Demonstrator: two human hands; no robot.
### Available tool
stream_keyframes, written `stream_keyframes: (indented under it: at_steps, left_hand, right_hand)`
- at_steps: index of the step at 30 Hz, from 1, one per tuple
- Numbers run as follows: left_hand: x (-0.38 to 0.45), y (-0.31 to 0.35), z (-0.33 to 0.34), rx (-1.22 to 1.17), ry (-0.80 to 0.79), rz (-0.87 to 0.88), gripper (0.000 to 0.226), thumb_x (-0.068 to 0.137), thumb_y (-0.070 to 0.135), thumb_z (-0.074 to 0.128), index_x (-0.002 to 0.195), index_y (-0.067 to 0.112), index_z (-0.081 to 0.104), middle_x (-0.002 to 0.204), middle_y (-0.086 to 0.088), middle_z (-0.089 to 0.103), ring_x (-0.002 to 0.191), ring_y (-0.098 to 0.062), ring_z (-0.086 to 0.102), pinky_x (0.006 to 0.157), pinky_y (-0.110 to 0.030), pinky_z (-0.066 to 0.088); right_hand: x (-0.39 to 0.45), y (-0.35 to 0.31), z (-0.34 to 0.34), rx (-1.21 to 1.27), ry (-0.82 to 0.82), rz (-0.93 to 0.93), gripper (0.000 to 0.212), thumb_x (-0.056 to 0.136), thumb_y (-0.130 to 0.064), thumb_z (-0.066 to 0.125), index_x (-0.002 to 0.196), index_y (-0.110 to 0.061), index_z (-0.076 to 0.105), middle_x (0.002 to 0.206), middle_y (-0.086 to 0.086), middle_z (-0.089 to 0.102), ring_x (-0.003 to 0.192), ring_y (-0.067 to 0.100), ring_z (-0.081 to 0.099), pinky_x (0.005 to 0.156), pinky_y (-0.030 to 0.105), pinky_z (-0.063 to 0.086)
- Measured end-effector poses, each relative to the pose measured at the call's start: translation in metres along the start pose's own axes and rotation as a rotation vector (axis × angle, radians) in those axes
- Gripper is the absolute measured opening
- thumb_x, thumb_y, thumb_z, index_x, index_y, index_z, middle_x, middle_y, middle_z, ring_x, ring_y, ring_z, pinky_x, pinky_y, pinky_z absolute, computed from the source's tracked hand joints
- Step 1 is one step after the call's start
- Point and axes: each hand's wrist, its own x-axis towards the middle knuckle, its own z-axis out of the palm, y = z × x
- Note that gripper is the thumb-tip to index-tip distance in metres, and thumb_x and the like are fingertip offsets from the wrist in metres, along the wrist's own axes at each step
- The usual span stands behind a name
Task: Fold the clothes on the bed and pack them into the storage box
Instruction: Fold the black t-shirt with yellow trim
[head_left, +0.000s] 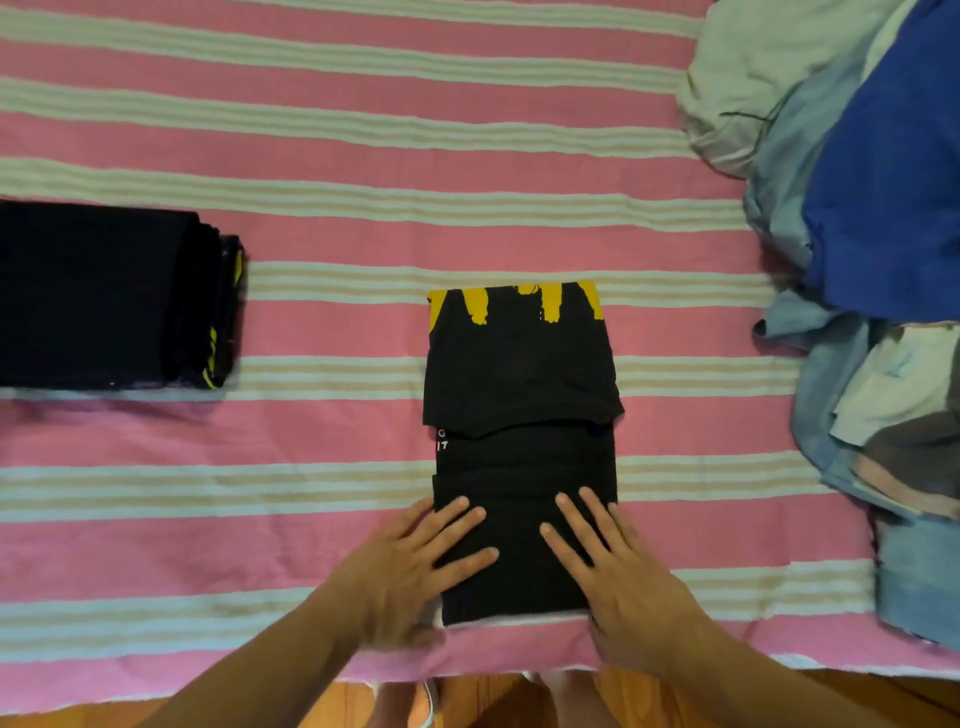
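A black T-shirt with a yellow print (522, 374) lies folded into a narrow strip in the middle of the bed, its far end doubled over toward me. My left hand (415, 566) rests flat on the near left part of the strip, fingers straight and spread. My right hand (618, 577) lies flat on the near right part in the same way. A stack of folded black clothes (109, 296) sits at the left edge. No storage box is in view.
The bed is covered by a pink sheet with white stripes (311, 156). A heap of unfolded clothes (872, 218), blue, light blue and white, fills the right side. The bed's near edge and an orange floor (498, 701) show at the bottom.
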Motion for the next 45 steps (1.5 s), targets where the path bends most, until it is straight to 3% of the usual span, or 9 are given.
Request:
stream_keyframes:
  at_steps: [4,9,14,27,30,34,37,40,45]
  left_hand:
    - [0.002,0.006,0.019,-0.048,0.225,-0.049,0.079,0.089,0.063,0.044,0.159,0.030,0.027,0.169,-0.005,0.014,0.156,-0.024,0.009,0.124,-0.043,0.001]
    - [-0.014,0.010,-0.054,-0.993,0.485,-0.335,0.033,0.093,0.027,0.058,0.120,0.045,0.063,0.125,0.010,0.069,0.116,0.000,0.059,0.102,-0.035,0.043]
    - [0.033,-0.046,-0.160,-1.673,0.795,-0.666,0.026,0.099,0.027,0.064,0.125,0.026,0.058,0.117,0.001,0.073,0.104,-0.013,0.071,0.086,-0.032,0.056]
    - [0.112,-0.076,-0.120,-1.195,0.812,-1.098,0.047,0.097,0.049,0.040,0.126,0.015,0.055,0.118,-0.009,0.059,0.099,-0.030,0.062,0.091,-0.046,0.054]
    - [0.120,-0.084,-0.130,-1.373,0.729,-1.038,0.040,0.104,0.042,0.050,0.132,0.014,0.048,0.122,-0.005,0.060,0.102,-0.024,0.061,0.088,-0.039,0.050]
    - [0.084,-0.089,-0.158,-2.058,0.491,-0.901,0.044,0.096,0.045,0.066,0.122,0.010,0.064,0.094,-0.010,0.077,0.078,-0.028,0.076,0.069,-0.043,0.063]
    - [0.022,-0.076,-0.132,-2.007,0.405,-0.922,0.061,0.080,0.065,0.066,0.113,0.015,0.070,0.098,-0.007,0.078,0.087,-0.028,0.076,0.081,-0.048,0.062]
    - [-0.068,-0.091,-0.106,-1.811,0.544,-1.018,0.070,0.069,0.072,0.066,0.115,0.018,0.068,0.108,0.000,0.076,0.097,-0.020,0.073,0.093,-0.043,0.058]
    - [-0.216,-0.187,-0.151,-1.065,1.028,-1.228,0.046,0.097,0.039,0.065,0.134,0.017,0.051,0.124,-0.005,0.067,0.111,-0.023,0.063,0.087,-0.028,0.044]
  right_hand:
    - [-0.001,-0.013,-0.023,0.042,-0.106,0.006,0.098,0.097,-0.021,0.055,0.152,-0.029,-0.026,0.151,0.006,-0.045,0.141,0.032,-0.041,0.122,0.050,-0.012]
    - [-0.015,0.042,-0.107,0.780,0.023,0.062,0.052,0.092,0.003,0.043,0.128,-0.030,0.061,0.138,0.007,0.059,0.123,0.019,0.056,0.100,0.028,0.045]
    - [0.054,0.129,-0.217,1.514,0.247,0.185,0.031,0.092,-0.001,0.058,0.111,-0.024,0.068,0.105,0.005,0.071,0.094,0.019,0.066,0.084,0.037,0.050]
    - [0.124,0.104,-0.129,1.085,0.609,0.732,0.052,0.100,-0.041,0.051,0.143,-0.012,0.046,0.138,0.011,0.047,0.121,0.030,0.053,0.102,0.042,0.045]
    - [0.134,0.095,-0.147,1.355,0.426,0.667,0.074,0.084,-0.063,0.062,0.139,-0.016,0.047,0.135,0.008,0.055,0.119,0.028,0.059,0.101,0.050,0.051]
    - [0.109,0.081,-0.176,2.070,0.217,0.500,0.031,0.091,-0.031,0.070,0.115,-0.011,0.068,0.106,0.015,0.075,0.094,0.034,0.074,0.079,0.050,0.061]
    - [0.069,0.023,-0.182,2.181,0.069,0.440,0.041,0.090,-0.031,0.067,0.127,-0.013,0.064,0.110,0.017,0.074,0.099,0.038,0.072,0.089,0.056,0.055]
    - [0.066,-0.060,-0.212,2.133,-0.110,0.359,0.078,0.059,-0.043,0.092,0.126,-0.012,0.064,0.114,0.018,0.073,0.104,0.038,0.071,0.095,0.057,0.052]
    - [0.145,-0.176,-0.314,1.913,0.241,0.124,0.013,0.101,-0.016,0.057,0.108,-0.018,0.067,0.105,0.003,0.076,0.088,0.015,0.075,0.078,0.034,0.060]
